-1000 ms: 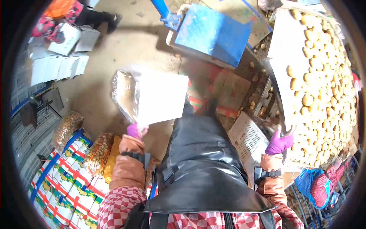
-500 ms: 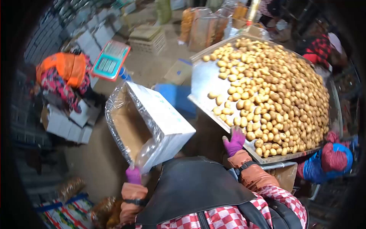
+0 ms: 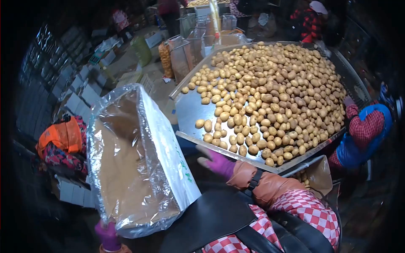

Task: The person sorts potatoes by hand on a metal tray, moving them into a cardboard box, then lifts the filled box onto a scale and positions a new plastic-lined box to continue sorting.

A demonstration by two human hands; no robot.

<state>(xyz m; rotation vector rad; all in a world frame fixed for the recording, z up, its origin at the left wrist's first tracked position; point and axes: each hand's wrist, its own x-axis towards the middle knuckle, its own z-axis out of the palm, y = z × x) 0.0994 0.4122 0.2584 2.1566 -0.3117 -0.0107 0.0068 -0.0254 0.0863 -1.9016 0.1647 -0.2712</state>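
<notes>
My left hand, in a purple glove, is closed on the lower near corner of a white cardboard box. The box is tilted with its open mouth turned towards me, and a clear plastic liner is folded over its rim. Only brown cardboard shows inside. My right hand, in a purple glove with pale fingertips, has its fingers stretched out between the box and the table's near edge, holding nothing. Many potatoes lie heaped on the metal sorting table at the right.
Below the table's near edge stands an open carton with some potatoes. A person in blue and red checks is at the right side of the table. Another person in an orange vest bends at the left. Filled sacks stand behind.
The box has come nearer and its mouth has turned more towards me, with my left hand on it. My right hand has left the table edge and moved left towards the box.
</notes>
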